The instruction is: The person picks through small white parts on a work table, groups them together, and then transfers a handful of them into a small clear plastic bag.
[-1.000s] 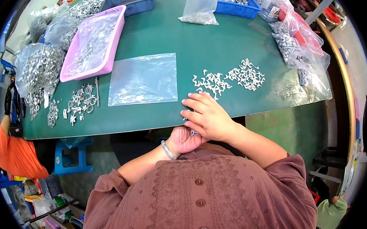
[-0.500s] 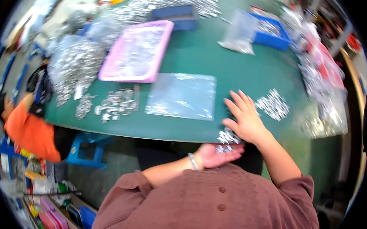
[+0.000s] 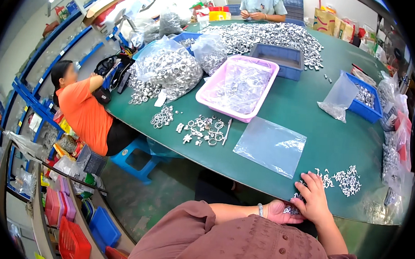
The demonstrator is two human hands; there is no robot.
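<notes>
At the table's near edge, my left hand [image 3: 282, 212] is palm up just below the tabletop. It cups several small silvery metal pieces [image 3: 291, 210]. Directly above it, my right hand [image 3: 313, 199] lies palm down over the edge with its fingers stretched out. More of the silvery pieces show beside its fingers, partly hidden by them. Right of that hand is a loose pile of small branched silvery pieces [image 3: 348, 180], with a smaller scatter [image 3: 326, 178] nearer the fingertips. A flat clear plastic bag [image 3: 271, 146] lies just beyond my hands.
A pink tray [image 3: 204, 97] of bagged parts stands mid-table, near a dark blue bin [image 3: 279, 56] and a large heap of silvery parts [image 3: 264, 37]. Rings and charms [image 3: 208, 129] lie front left. A blue box [image 3: 365, 109] stands right. One person in orange [image 3: 87, 116] sits left; another works opposite.
The view has swung left and up, bringing more of the room in. My right hand has come down closer to the left hand, over the edge pieces.
</notes>
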